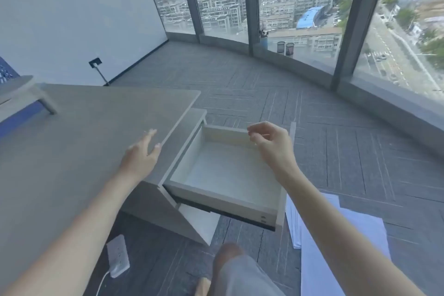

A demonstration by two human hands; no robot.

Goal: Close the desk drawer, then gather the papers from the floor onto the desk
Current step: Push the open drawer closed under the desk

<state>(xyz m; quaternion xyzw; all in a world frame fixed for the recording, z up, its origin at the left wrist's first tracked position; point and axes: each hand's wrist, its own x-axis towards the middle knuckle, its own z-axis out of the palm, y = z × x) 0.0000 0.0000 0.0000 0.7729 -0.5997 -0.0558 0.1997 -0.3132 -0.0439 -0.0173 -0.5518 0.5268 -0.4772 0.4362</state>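
The right hand [271, 144] hovers loosely curled and empty over the open drawer [223, 175] at the table's [72, 139] right edge; the left hand [141, 154], fingers spread, hovers above the tabletop. The rigid drawer should slide when its front is pushed. The papers [348, 230], thin and floppy, lie on the floor beside it.

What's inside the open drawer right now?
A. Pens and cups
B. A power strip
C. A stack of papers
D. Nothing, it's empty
D: the drawer is pulled out and only its bare pale bottom shows; the papers lie on the floor beside it.
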